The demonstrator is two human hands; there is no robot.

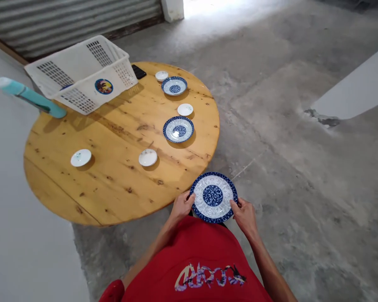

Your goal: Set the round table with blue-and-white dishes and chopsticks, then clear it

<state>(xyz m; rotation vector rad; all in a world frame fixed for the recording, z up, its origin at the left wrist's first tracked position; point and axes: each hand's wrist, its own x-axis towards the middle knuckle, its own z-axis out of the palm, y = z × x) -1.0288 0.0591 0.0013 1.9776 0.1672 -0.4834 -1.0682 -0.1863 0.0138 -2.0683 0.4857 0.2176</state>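
A blue-and-white patterned plate is held in front of my body, past the near right edge of the table. My left hand grips its left rim, thumb on top. On the opposite rim, my right hand has its thumb over the edge; the fingers beneath are hidden. Two similar plates lie on the table, one nearer and one farther. Small white dishes stand close to them: one at the back, one between the plates, one nearer me and one on the left.
The round wooden table fills the left side. On it are a white plastic basket with a round sticker, a turquoise cylindrical bottle and a black phone. A white pillar rises from the concrete floor at right.
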